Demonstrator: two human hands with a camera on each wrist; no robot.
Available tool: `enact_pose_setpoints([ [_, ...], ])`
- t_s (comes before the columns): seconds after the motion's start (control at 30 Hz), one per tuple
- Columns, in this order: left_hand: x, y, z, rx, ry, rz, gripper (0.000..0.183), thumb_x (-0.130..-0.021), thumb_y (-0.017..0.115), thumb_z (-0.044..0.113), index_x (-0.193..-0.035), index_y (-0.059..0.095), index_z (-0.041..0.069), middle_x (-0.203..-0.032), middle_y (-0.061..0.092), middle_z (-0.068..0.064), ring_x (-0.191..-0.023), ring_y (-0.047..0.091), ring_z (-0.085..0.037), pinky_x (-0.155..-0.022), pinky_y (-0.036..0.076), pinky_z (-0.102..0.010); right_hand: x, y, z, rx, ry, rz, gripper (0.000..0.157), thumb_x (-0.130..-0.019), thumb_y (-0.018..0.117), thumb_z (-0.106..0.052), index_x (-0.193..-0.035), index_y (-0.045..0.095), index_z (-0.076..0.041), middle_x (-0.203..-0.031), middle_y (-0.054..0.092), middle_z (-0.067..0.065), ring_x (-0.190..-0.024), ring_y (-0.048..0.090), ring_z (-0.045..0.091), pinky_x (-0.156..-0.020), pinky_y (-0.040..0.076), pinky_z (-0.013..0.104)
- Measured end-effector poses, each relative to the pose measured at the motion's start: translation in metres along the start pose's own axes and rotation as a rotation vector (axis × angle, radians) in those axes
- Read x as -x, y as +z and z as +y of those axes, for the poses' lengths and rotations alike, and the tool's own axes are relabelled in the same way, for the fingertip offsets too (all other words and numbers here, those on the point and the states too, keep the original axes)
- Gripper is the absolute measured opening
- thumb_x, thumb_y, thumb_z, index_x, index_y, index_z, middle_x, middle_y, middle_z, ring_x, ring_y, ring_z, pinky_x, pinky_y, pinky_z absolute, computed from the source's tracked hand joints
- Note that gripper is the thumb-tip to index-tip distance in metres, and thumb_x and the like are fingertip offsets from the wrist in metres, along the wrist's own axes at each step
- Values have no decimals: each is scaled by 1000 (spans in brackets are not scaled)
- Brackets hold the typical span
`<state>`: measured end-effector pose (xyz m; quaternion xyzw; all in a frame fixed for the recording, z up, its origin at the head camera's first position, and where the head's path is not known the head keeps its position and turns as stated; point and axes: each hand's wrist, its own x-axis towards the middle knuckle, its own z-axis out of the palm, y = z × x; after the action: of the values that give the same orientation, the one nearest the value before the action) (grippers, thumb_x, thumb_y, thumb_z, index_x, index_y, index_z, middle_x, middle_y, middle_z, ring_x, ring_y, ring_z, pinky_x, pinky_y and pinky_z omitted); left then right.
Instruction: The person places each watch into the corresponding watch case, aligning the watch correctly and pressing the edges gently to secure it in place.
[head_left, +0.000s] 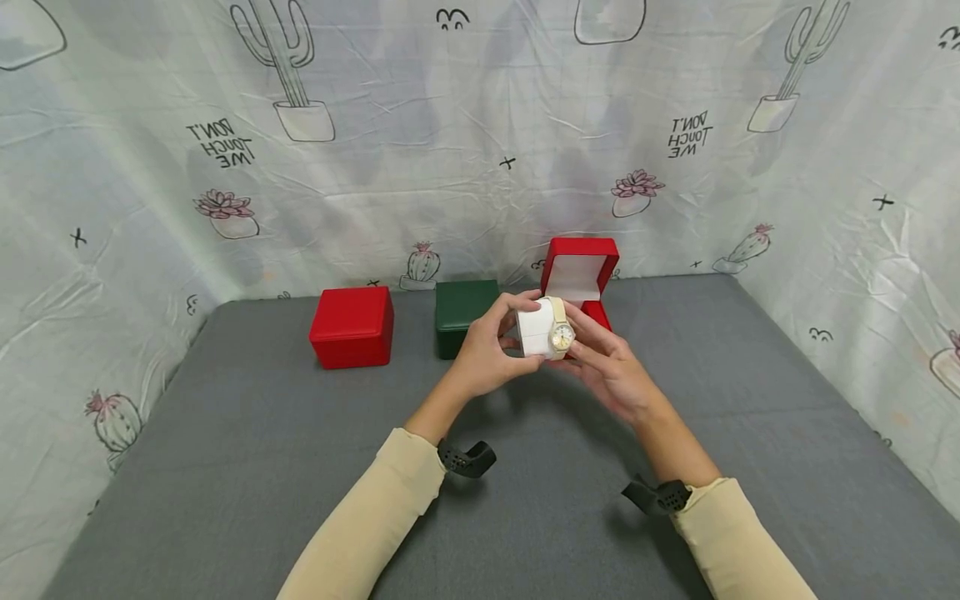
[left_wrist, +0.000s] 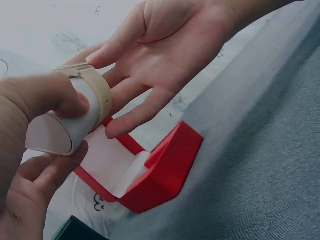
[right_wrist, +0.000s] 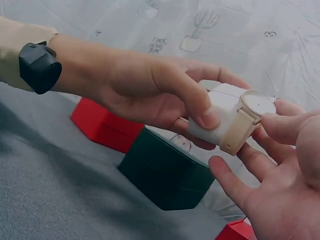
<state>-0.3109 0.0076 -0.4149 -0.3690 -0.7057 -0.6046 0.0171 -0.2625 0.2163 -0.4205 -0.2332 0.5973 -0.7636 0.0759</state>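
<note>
A wristwatch point(head_left: 562, 337) with a cream strap and pale round dial is wrapped around a white watch cushion point(head_left: 533, 332), held up over the grey table. My left hand point(head_left: 486, 352) grips the cushion by its left end, thumb on one side and fingers on the other. From the right, my right hand point(head_left: 611, 371) pinches the watch, thumb at the edge of its case and fingers behind the strap. Just behind both hands stands a red watch box point(head_left: 580, 247) with its lid raised and a white lining; the hands partly hide its base.
A closed green box point(head_left: 466, 302) stands beside the left hand, at the back of the grey table point(head_left: 247, 467). Farther left is a closed red box point(head_left: 351, 327). A white cactus-print cloth point(head_left: 420, 167) hangs behind and along both sides.
</note>
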Motion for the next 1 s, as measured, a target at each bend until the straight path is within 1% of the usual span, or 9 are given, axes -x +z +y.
enact_pose_setpoints([
  [0.13, 0, -2, 3, -54, -17, -1, 59, -74, 78, -1, -123, 51, 17, -147, 46, 7, -116, 59, -19, -79, 58, -38, 0, 2, 0, -4, 21, 6, 58, -101, 38, 1, -155, 22, -16, -160, 22, 7, -133, 42, 16, -101, 49, 30],
  [0.3, -1, -2, 11, -176, -64, -6, 56, -75, 78, 5, -122, 51, 19, -146, 48, 8, -116, 59, -21, -78, 58, -33, 0, 1, -1, 13, 23, 6, 59, -101, 38, 1, -155, 22, -15, -159, 23, 6, -132, 42, 16, -100, 50, 31],
  [0.4, -1, -1, 15, -208, -89, 3, 58, -75, 78, 6, -124, 50, 19, -146, 48, 6, -118, 59, -23, -78, 58, -31, 0, -1, -1, 0, 16, 19, 57, -101, 38, 1, -154, 23, -12, -157, 27, 6, -130, 44, 17, -100, 50, 30],
  [0.53, -1, -1, 15, -176, -95, -1, 59, -75, 78, 5, -124, 48, 19, -147, 47, 5, -119, 59, -22, -78, 57, -30, 1, 0, 0, -77, 37, 53, 54, -101, 37, 2, -153, 27, -10, -150, 36, 3, -127, 46, 16, -100, 49, 29],
  [0.63, 0, -2, 14, -122, -76, -12, 59, -75, 77, 1, -123, 49, 18, -147, 47, 6, -117, 59, -21, -80, 58, -32, 1, 3, 1, -141, 55, 65, 52, -102, 36, 2, -152, 32, -12, -148, 39, 0, -127, 46, 15, -102, 48, 30],
  [0.7, 0, -2, 12, -100, -58, -20, 59, -75, 77, -1, -124, 48, 17, -148, 46, 5, -116, 59, -21, -81, 58, -32, 1, 4, 1, -145, 54, 71, 51, -101, 37, 1, -150, 35, -13, -147, 41, 0, -127, 46, 15, -102, 48, 30],
  [0.8, 0, -2, 10, -109, -32, -33, 60, -75, 77, -1, -125, 47, 16, -149, 45, 1, -114, 60, -19, -81, 58, -30, 1, 4, -1, -88, 35, 72, 51, -101, 39, 2, -150, 35, -10, -147, 42, 0, -127, 46, 15, -100, 50, 29],
  [0.9, 0, -3, 9, -120, -20, -52, 65, -76, 77, 2, -130, 43, 16, -148, 45, -4, -111, 59, -19, -80, 57, -28, 0, 1, -4, -8, 0, 62, 56, -100, 40, 4, -152, 28, -10, -151, 38, 2, -130, 46, 13, -97, 51, 29],
  [1.0, -1, -4, 9, -37, -36, -71, 72, -77, 77, 1, -136, 36, 14, -148, 43, -5, -119, 56, -20, -82, 57, -32, -1, -3, -7, 94, -30, 53, 61, -99, 45, 3, -154, 23, -11, -157, 30, 7, -133, 45, 9, -95, 53, 28],
])
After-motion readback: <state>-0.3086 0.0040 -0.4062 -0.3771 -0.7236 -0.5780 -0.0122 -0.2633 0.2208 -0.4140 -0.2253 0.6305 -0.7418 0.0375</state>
